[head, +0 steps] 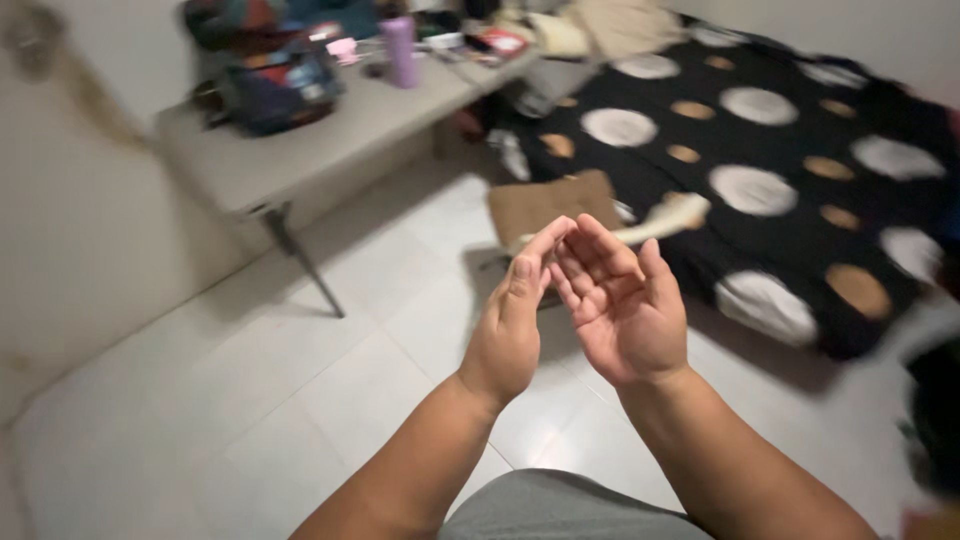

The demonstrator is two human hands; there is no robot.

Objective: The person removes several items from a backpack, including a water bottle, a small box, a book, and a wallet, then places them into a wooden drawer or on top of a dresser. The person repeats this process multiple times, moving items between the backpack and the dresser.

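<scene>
My left hand (512, 322) and my right hand (622, 302) are raised side by side in front of me over the white tiled floor (250, 400). The fingertips of both hands touch near the top. My right palm faces up and left, fingers apart. My left hand is turned edge-on, fingers straight. Neither hand holds anything. Beyond the fingertips lies a brown cloth (548, 205) at the edge of the bed, with a pale beige object (665, 218) beside it.
A bed with a black cover with white and tan spots (790, 160) fills the right. A grey folding table (300, 150) along the left wall carries a dark bag (283, 90), a purple bottle (402, 50) and clutter. My grey shorts (560, 505) show at the bottom.
</scene>
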